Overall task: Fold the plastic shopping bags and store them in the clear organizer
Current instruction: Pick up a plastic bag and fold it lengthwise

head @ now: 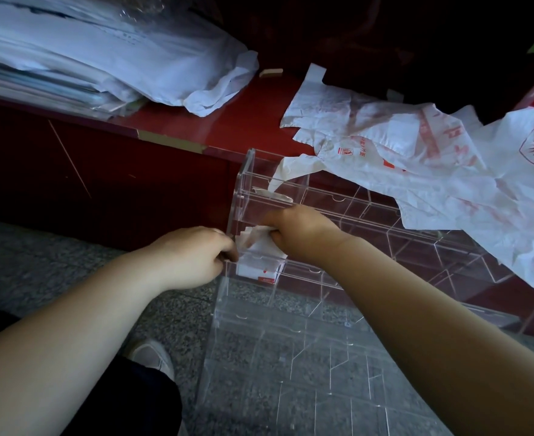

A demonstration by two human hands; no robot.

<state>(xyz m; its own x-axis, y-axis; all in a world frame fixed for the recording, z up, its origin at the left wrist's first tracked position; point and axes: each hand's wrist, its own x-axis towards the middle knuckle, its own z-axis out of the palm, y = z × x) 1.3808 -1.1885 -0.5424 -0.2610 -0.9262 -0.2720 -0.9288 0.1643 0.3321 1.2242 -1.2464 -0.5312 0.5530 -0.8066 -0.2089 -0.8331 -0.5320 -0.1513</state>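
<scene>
Though folded, bag [261, 247] (white) between hands [196, 256] [297, 231]

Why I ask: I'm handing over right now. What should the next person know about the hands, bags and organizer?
Left hand grips the left edge of the clear organizer.
Right hand holds a folded bag, pressing it into a left-end compartment.
Done: one stored bag sits in the compartment below.
Left: several unfolded bags lie on the red counter, partly draped over the organizer.
</scene>
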